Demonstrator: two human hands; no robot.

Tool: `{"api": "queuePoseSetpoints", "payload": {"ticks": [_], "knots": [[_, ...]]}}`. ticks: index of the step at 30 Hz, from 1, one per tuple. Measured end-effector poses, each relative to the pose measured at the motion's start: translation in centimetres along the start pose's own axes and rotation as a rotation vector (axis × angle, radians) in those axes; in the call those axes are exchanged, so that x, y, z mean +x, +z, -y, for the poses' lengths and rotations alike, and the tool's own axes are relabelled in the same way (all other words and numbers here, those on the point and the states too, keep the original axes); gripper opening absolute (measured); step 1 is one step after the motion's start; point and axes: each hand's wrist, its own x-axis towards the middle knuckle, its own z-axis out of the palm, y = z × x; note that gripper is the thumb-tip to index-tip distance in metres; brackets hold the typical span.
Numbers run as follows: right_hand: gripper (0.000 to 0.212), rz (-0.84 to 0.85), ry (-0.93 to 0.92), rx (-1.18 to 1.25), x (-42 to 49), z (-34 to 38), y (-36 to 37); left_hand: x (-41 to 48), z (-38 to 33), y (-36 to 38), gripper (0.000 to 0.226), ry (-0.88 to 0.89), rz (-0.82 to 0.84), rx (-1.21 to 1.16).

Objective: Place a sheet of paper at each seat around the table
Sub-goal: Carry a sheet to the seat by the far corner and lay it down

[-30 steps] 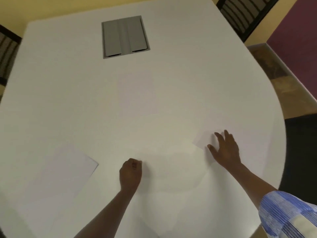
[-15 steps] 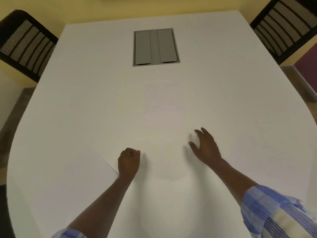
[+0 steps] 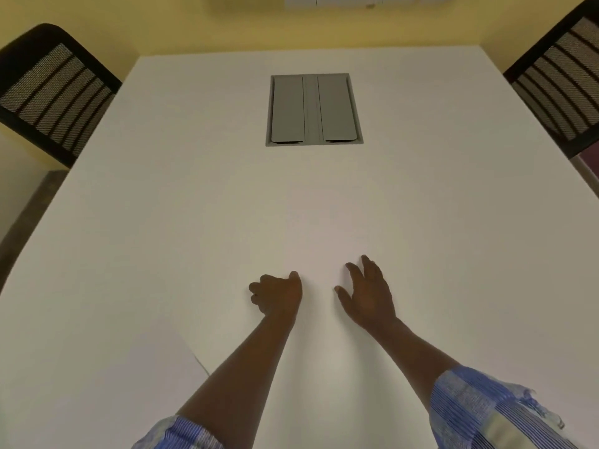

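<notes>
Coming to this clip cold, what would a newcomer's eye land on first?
Two bare forearms reach up the middle of the white table, the left hand curled, the right hand spread open beside it. Beyond them a grey hatch is set into the tabletop, with the left chair and the right chair, both black mesh, at the far corners. A white sheet of paper lies lower left, barely distinct from the table.

Table (image 3: 437,222): white, broad smooth top.
Hatch (image 3: 313,109): grey, two flaps, set flush in the table's far middle.
Paper (image 3: 129,377): white sheet, flat, near left, well apart from the hatch.
</notes>
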Motion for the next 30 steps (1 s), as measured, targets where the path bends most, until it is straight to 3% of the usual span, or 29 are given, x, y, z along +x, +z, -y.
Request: {"api": "queuePoseSetpoints", "payload": {"ticks": [4,12,19,25,30], "knots": [[0.063,-0.059,-0.017,-0.04,0.6,0.2,0.6,0.1,-1.4,1.7,0.064,-0.038,0.011,0.078],[0.064,-0.027,-0.02,-0.06,1.3,0.1,0.5,1.2,-3.6,2.5,0.05,-0.13,0.083,-0.085],[0.063,-0.046,-0.018,-0.053,1.4,0.1,0.5,0.4,-2.9,3.0,0.059,0.019,-0.066,0.096],[0.062,-0.035,-0.028,-0.062,2.0,0.0,0.6,0.6,-4.7,2.9,0.053,-0.049,0.05,0.036],[0.059,-0.048,-0.035,-0.071,2.1,0.1,0.4,1.5,-5.3,2.8,0.072,-0.007,0.087,-0.086]]}}
